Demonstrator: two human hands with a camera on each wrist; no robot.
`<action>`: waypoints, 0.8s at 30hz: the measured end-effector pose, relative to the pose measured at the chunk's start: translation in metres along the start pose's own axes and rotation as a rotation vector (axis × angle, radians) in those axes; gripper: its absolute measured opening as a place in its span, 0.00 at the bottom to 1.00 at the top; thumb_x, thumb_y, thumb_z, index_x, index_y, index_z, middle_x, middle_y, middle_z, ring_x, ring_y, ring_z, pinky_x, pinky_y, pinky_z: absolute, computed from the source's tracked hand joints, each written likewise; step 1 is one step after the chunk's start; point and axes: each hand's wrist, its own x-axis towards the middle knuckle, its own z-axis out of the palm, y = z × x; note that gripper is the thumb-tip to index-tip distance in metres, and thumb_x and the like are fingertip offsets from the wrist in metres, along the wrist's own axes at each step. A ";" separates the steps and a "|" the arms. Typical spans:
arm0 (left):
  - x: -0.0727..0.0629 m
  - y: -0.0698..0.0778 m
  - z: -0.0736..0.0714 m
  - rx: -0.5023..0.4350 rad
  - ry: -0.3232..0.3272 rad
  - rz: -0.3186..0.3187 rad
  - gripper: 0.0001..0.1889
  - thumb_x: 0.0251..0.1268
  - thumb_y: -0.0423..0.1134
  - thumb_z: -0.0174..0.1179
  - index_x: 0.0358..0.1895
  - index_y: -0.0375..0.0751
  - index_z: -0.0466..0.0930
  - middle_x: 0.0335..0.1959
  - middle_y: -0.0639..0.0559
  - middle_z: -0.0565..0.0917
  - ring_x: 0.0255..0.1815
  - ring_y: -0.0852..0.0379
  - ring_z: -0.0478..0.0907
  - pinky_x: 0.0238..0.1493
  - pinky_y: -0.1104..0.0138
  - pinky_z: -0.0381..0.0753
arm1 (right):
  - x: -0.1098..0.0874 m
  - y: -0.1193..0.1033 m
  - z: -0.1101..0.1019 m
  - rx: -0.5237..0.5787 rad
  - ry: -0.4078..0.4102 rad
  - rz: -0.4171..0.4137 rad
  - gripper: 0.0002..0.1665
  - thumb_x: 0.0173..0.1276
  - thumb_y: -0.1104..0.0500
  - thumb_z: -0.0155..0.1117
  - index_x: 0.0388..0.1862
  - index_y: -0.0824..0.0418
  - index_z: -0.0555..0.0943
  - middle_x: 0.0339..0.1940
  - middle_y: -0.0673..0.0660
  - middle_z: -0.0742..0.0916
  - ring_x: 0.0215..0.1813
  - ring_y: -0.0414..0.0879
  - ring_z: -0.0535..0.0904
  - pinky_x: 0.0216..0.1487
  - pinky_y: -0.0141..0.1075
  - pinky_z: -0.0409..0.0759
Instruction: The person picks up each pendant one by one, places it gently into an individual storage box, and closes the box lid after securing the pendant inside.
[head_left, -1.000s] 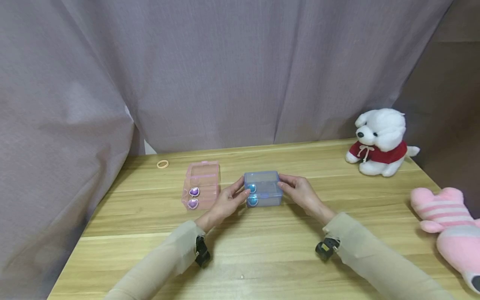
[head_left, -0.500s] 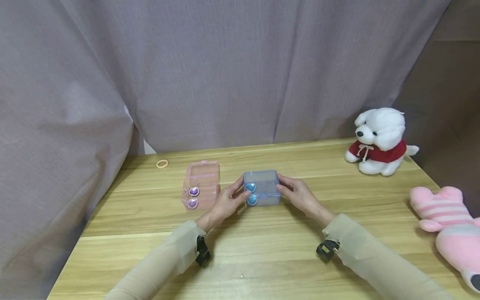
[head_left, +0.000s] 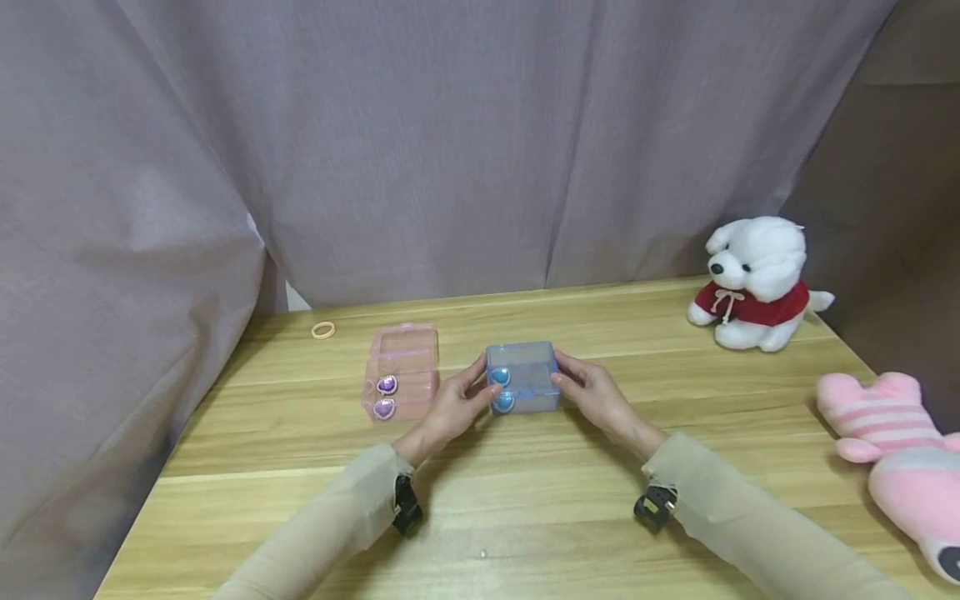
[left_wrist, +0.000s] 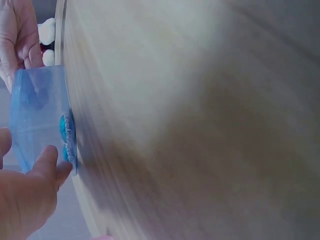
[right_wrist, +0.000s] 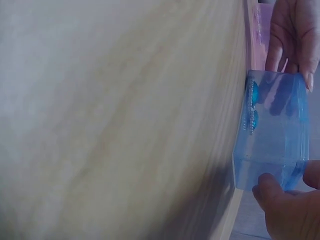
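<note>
A clear blue plastic box (head_left: 534, 377) rests on the table with its lid down. Two blue gems (head_left: 502, 377) with beaded white rims lie inside along its left end. My left hand (head_left: 452, 407) grips that end, thumb toward the front corner and fingers by the side. On the opposite end, my right hand (head_left: 602, 400) holds the box the same way. The left wrist view shows the blue gems (left_wrist: 63, 128) low in the box, partly behind the left fingers. In the right wrist view the blue box (right_wrist: 277, 142) spans both hands.
Left of the blue box lies an open pink box (head_left: 412, 367) with two purple gems (head_left: 386, 397). A pale ring (head_left: 323, 330) is near the table's back edge. A white plush dog (head_left: 757, 283) and a pink plush toy (head_left: 892, 458) are at the right. A grey curtain (head_left: 420, 150) hangs behind.
The blue box's lid, slightly raised at the front a second ago, now sits down flush. Both hands stay at its ends, and the right hand has shifted very slightly left.
</note>
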 end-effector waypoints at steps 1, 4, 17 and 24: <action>0.000 0.001 0.000 0.003 0.000 0.005 0.34 0.67 0.37 0.55 0.73 0.38 0.50 0.73 0.40 0.56 0.68 0.45 0.64 0.65 0.65 0.68 | 0.000 0.000 0.000 0.007 0.002 0.000 0.30 0.73 0.64 0.48 0.69 0.75 0.56 0.69 0.71 0.64 0.70 0.61 0.61 0.70 0.47 0.63; 0.002 0.004 0.001 0.019 0.004 -0.004 0.34 0.68 0.37 0.55 0.73 0.37 0.50 0.72 0.40 0.56 0.68 0.44 0.64 0.65 0.64 0.69 | 0.001 0.000 0.001 0.031 0.015 0.013 0.30 0.73 0.64 0.49 0.69 0.75 0.56 0.69 0.71 0.64 0.70 0.61 0.61 0.70 0.47 0.63; -0.004 0.026 -0.010 0.198 0.013 0.016 0.36 0.69 0.43 0.54 0.71 0.29 0.49 0.71 0.35 0.57 0.66 0.40 0.66 0.64 0.58 0.72 | 0.004 -0.003 -0.005 0.102 0.055 0.086 0.30 0.74 0.64 0.48 0.69 0.77 0.55 0.70 0.73 0.63 0.71 0.62 0.59 0.72 0.48 0.61; -0.034 0.034 -0.090 0.140 0.110 0.031 0.38 0.65 0.37 0.58 0.72 0.31 0.47 0.74 0.36 0.52 0.71 0.38 0.56 0.70 0.55 0.63 | 0.017 -0.036 -0.004 0.244 0.294 0.060 0.25 0.74 0.66 0.46 0.67 0.73 0.62 0.66 0.69 0.71 0.68 0.54 0.67 0.67 0.32 0.70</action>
